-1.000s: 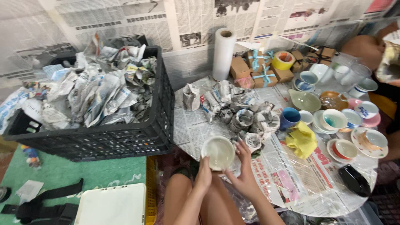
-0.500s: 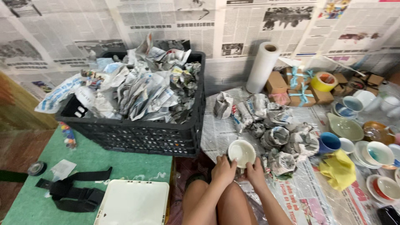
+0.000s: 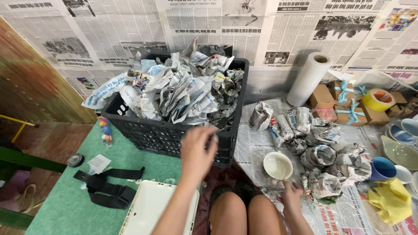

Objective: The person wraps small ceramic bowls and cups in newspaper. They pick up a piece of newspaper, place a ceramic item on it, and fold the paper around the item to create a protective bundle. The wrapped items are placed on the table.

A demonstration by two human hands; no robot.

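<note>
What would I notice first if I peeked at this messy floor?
Probably the big black crate in the middle, heaped with crumpled newspaper. The left hand reaches toward it, while the right hand rests near a white bowl on the newspaper-covered floor. To the right lie more paper-wrapped bundles, a white paper roll leaning on the wall, and a blue cup.

left hand (image 3: 198, 150) motion-blurred, fingertips smeared against the black crate (image 3: 174, 135), can't tell if it holds anything; right hand (image 3: 291, 196) partly behind knee, fingers near the white bowl (image 3: 278, 165) unclear; white bin (image 3: 156, 211) cut off at bottom edge; wrapped bundles (image 3: 322, 156) hide their contents; cups (image 3: 407, 130) cropped at right edge
</note>
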